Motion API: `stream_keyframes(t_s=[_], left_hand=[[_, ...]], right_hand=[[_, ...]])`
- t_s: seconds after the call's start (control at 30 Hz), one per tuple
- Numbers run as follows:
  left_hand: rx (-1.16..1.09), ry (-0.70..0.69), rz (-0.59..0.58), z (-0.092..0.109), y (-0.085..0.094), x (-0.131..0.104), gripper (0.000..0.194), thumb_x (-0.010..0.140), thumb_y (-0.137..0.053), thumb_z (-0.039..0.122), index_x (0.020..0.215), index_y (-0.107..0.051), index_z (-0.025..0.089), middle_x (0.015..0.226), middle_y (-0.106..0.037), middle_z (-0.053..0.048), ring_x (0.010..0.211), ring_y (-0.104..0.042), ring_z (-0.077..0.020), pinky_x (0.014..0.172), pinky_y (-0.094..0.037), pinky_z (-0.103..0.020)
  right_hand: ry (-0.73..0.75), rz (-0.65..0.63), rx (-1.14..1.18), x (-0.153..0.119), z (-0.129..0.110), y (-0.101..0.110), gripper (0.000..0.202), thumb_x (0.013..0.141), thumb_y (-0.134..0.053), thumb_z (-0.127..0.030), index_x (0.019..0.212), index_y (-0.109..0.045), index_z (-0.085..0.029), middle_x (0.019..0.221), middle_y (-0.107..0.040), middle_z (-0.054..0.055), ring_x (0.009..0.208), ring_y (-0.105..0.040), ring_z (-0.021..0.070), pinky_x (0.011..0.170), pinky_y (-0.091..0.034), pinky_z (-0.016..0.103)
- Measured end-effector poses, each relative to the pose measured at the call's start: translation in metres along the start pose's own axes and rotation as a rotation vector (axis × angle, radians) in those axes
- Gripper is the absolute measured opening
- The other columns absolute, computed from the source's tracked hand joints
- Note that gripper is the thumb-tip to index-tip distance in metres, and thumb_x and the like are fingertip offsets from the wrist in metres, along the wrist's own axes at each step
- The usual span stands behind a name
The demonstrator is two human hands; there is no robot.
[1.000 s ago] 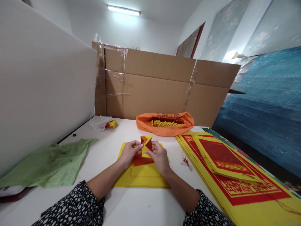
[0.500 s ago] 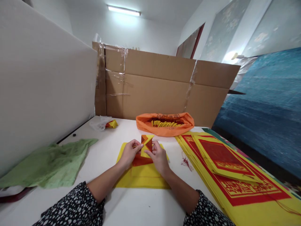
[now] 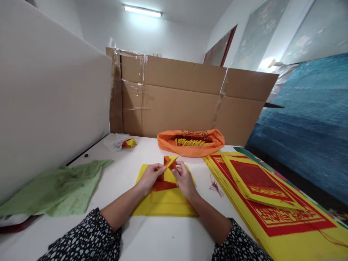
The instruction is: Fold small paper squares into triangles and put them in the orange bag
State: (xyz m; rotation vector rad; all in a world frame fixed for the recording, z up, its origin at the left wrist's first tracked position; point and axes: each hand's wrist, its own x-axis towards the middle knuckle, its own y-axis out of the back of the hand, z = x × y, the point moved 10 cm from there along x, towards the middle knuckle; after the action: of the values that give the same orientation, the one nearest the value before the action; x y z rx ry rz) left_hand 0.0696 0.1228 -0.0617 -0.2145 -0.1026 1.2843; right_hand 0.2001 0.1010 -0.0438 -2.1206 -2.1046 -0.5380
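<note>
Between my hands, a small folded piece of yellow and red paper (image 3: 169, 175) stands upright, with diagonal folds across its upper half. My left hand (image 3: 151, 176) is closed on its left edge, thumb in front and fingers behind. On the right edge, my right hand (image 3: 185, 178) pinches it, the thumb lying against the front face. Beneath both hands lies a stack of yellow sheets (image 3: 165, 208) with a dark red patch partly covered by the folded piece. I cannot make out the fingertips behind the paper.
An orange bag (image 3: 165, 145) holding several folded yellow pieces (image 3: 193, 143) stands behind my hands. Larger yellow sheets with red print (image 3: 282, 217) lie on the right, near a red string tangle (image 3: 215, 187). On the left are a green cloth (image 3: 65, 188) and plastic bag (image 3: 115, 142). Cardboard (image 3: 174, 98) stands behind.
My right thumb has moved up the front of the folded paper, and the right fingers have shifted slightly. The left hand keeps its hold almost unmoved.
</note>
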Motion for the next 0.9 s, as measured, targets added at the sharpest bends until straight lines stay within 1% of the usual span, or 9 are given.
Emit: stream_keyframes(t_s=[0.13, 0.27, 0.33, 0.43, 0.5, 0.63, 0.73, 0.83, 0.9], left_hand=[[0.007, -0.033, 0.023, -0.001, 0.003, 0.002, 0.043, 0.067, -0.076, 0.052, 0.074, -0.055, 0.015, 0.056, -0.049, 0.006, 0.048, -0.042, -0.0070, 0.049, -0.032, -0.019], [0.012, -0.123, 0.147, 0.007, 0.018, 0.006, 0.041, 0.067, -0.076, 0.049, 0.077, -0.052, 0.018, 0.058, -0.052, 0.006, 0.052, -0.047, -0.0085, 0.055, -0.038, -0.020], [0.055, -0.170, 0.149, 0.014, 0.023, 0.008, 0.039, 0.069, -0.073, 0.048, 0.083, -0.050, 0.020, 0.062, -0.055, 0.005, 0.057, -0.053, -0.0117, 0.061, -0.042, -0.023], [0.390, -0.285, 0.082, 0.028, 0.021, 0.009, 0.026, 0.077, -0.064, 0.041, 0.087, -0.051, 0.021, 0.074, -0.061, 0.001, 0.071, -0.058, -0.0175, 0.069, -0.045, -0.029], [0.694, -0.378, 0.037, 0.033, 0.015, 0.006, 0.014, 0.080, -0.060, 0.032, 0.087, -0.056, 0.021, 0.085, -0.062, -0.003, 0.082, -0.059, -0.0204, 0.077, -0.044, -0.033], [0.964, -0.389, -0.067, 0.021, 0.002, 0.001, 0.010, 0.080, -0.056, 0.021, 0.089, -0.060, 0.019, 0.096, -0.061, -0.007, 0.089, -0.058, -0.0224, 0.082, -0.044, -0.035], [1.023, -0.378, -0.110, 0.013, -0.004, -0.001, 0.012, 0.080, -0.055, 0.018, 0.090, -0.062, 0.020, 0.099, -0.060, -0.008, 0.093, -0.057, -0.0233, 0.083, -0.045, -0.035], [1.045, -0.371, -0.112, 0.010, -0.003, -0.002, 0.015, 0.079, -0.055, 0.015, 0.091, -0.063, 0.020, 0.100, -0.060, -0.007, 0.094, -0.057, -0.0236, 0.085, -0.045, -0.036], [1.052, -0.367, -0.113, 0.009, -0.002, -0.002, 0.017, 0.079, -0.054, 0.013, 0.092, -0.063, 0.020, 0.100, -0.060, -0.007, 0.096, -0.057, -0.0238, 0.085, -0.044, -0.036]], right_hand=[[-0.004, -0.007, -0.013, -0.003, -0.001, -0.001, 0.037, 0.083, -0.061, -0.047, 0.109, -0.049, -0.023, 0.059, -0.047, -0.008, 0.048, -0.043, 0.0104, 0.043, -0.035, 0.020], [-0.056, -0.055, 0.069, -0.003, 0.004, -0.010, 0.035, 0.082, -0.061, -0.043, 0.107, -0.048, -0.023, 0.062, -0.056, -0.007, 0.043, -0.048, 0.0097, 0.043, -0.038, 0.021], [-0.111, -0.070, 0.142, 0.007, 0.010, -0.009, 0.039, 0.080, -0.062, -0.043, 0.109, -0.045, -0.022, 0.061, -0.059, -0.007, 0.039, -0.048, 0.0096, 0.040, -0.036, 0.020], [-0.213, -0.050, 0.130, 0.041, 0.022, 0.008, 0.046, 0.078, -0.064, -0.044, 0.112, -0.042, -0.021, 0.059, -0.060, -0.007, 0.037, -0.047, 0.0092, 0.038, -0.031, 0.018], [-0.282, -0.019, 0.050, 0.075, 0.030, 0.028, 0.039, 0.083, -0.059, -0.040, 0.112, -0.042, -0.021, 0.059, -0.061, -0.006, 0.038, -0.045, 0.0076, 0.038, -0.030, 0.016], [-0.325, -0.071, -0.127, 0.148, 0.037, 0.047, 0.023, 0.088, -0.056, -0.027, 0.107, -0.050, -0.018, 0.056, -0.059, -0.005, 0.038, -0.043, 0.0060, 0.038, -0.029, 0.015], [-0.326, -0.127, -0.347, 0.191, 0.045, 0.041, 0.018, 0.091, -0.055, -0.025, 0.106, -0.057, -0.015, 0.062, -0.061, -0.002, 0.044, -0.049, 0.0074, 0.041, -0.037, 0.017], [-0.310, -0.199, -0.607, 0.218, 0.057, 0.025, 0.023, 0.094, -0.056, -0.032, 0.109, -0.060, -0.014, 0.091, -0.065, 0.004, 0.071, -0.062, 0.0127, 0.062, -0.054, 0.027], [-0.285, -0.216, -0.795, 0.229, 0.064, 0.021, 0.029, 0.093, -0.057, -0.035, 0.115, -0.058, -0.015, 0.110, -0.062, 0.007, 0.090, -0.063, 0.0177, 0.077, -0.055, 0.036]])
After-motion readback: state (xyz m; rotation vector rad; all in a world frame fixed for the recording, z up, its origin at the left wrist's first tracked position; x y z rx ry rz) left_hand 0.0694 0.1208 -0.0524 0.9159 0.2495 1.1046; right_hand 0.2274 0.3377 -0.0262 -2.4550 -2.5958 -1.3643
